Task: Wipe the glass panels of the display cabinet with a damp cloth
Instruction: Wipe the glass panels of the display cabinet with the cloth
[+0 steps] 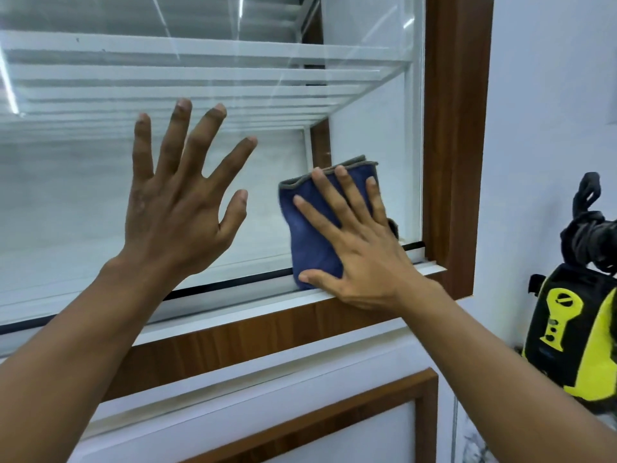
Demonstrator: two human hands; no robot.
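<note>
- Glass panel [100, 202] of the display cabinet is standing upright in front of the person, with the blue cloth [310, 235] lying flat against its lower right corner, just above the bottom track [233, 297].
- The right hand [360, 259] is pressing the folded cloth onto the glass with straight, spread fingers; nothing is curled round it, the palm alone is pinning it.
- The left hand [177, 208] is lying open and splayed, raised at the pane to the left of the cloth and holding nothing; whether it is touching the glass I cannot tell.
- Doing the stroke well probably means keeping the cloth flat under the whole palm, with even pressure, and overlapping the passes.
- The wooden frame [450, 145] is running close beside the cloth on the right and the track is sitting right beneath, so the corner needs the cloth's edge worked into it.
- Open room is lying to the left and upward across the pane; the left hand is sitting in that path and would likely need shifting.
- A yellow and black machine [574, 329] is standing beyond the frame, near the right elbow.
</note>
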